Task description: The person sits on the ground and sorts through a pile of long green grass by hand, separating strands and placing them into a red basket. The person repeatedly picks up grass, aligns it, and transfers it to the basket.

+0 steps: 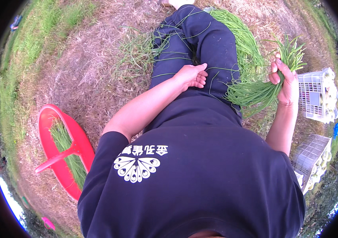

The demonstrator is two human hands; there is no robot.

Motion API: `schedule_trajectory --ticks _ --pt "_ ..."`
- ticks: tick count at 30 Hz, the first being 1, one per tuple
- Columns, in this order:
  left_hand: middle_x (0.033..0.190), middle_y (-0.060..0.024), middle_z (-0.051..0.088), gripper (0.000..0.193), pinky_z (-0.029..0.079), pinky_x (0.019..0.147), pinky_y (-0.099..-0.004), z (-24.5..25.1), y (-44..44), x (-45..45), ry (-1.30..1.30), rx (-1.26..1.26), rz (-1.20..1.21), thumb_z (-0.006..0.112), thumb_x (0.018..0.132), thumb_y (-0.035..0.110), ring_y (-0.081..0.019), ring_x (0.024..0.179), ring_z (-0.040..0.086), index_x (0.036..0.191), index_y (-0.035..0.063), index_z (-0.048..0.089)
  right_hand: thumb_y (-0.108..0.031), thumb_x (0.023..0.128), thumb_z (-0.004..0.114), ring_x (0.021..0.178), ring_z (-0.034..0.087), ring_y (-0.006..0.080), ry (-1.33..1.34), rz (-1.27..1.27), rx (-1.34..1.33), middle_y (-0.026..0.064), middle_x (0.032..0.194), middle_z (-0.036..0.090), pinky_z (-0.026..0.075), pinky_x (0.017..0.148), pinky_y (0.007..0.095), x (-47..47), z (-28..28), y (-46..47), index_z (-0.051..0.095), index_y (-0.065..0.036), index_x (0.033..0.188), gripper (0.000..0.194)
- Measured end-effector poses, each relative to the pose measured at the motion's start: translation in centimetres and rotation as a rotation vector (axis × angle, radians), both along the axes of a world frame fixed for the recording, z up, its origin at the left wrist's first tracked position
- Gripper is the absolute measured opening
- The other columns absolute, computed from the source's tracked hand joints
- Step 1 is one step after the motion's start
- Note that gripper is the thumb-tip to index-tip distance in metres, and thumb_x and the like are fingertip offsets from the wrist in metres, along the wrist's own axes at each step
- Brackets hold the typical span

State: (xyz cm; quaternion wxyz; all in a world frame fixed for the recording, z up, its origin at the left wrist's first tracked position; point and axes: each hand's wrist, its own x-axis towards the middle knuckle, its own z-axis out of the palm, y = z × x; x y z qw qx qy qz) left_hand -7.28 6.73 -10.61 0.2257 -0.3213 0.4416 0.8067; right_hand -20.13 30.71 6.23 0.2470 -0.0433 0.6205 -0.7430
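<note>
My right hand (286, 76), raised at the right, is closed around a bunch of long thin green stalks (255, 93) that look like chives. Their cut ends stick up above the fist and the long ends droop towards my right thigh. Over my lap, my left hand (191, 76) holds nothing, its thumb apart from loosely curled fingers. A large pile of the same stalks (237, 32) lies along the outside of my right leg. Loose stalks lie across my dark trousers (175, 56) and on the dry grass (131, 55) to the left.
At the left stands a red plastic basket (45, 131) with a handle, holding more green stalks (67, 151). At the right are a white plastic crate (308, 95) and a grey one (308, 151), both with pale produce. Part of what may be a person shows at the far right edge.
</note>
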Motion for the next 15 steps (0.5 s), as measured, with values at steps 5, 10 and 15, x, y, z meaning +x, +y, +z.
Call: schedule_trajectory --ticks 5,10,15 --pt "0.070 -0.0042 0.060 0.032 0.052 0.051 -0.0266 -1.2 0.6 -2.0 -0.001 0.000 -0.003 0.066 0.088 0.032 -0.0129 0.057 0.059 0.087 0.0003 0.062 -0.012 0.087 0.064 0.048 0.044 0.0088 0.103 0.091 0.207 0.0060 0.070 0.061 0.033 0.045 0.0211 1.0 2.1 1.7 0.061 -0.003 0.105 0.020" --pt "0.071 -0.0035 0.062 0.018 0.052 0.052 -0.0257 -2.0 0.5 -1.8 -0.010 0.048 0.095 0.069 0.086 0.020 -0.0114 0.057 0.059 0.087 0.0023 0.064 -0.011 0.087 0.062 0.047 0.044 0.0080 0.209 0.137 0.340 0.0099 0.079 0.066 0.035 0.045 0.0200 0.5 1.9 5.3 0.062 -0.003 0.104 0.018" --pt "0.075 -0.0017 0.063 0.010 0.050 0.055 -0.0234 0.5 0.2 -1.0 0.219 -0.052 0.309 0.064 0.088 0.013 -0.0089 0.060 0.058 0.091 0.0041 0.065 -0.012 0.092 0.059 0.052 0.043 0.0046 0.374 -0.380 0.564 0.0119 0.093 0.069 0.035 0.047 0.0182 -0.8 2.6 11.0 0.060 -0.002 0.109 0.020"
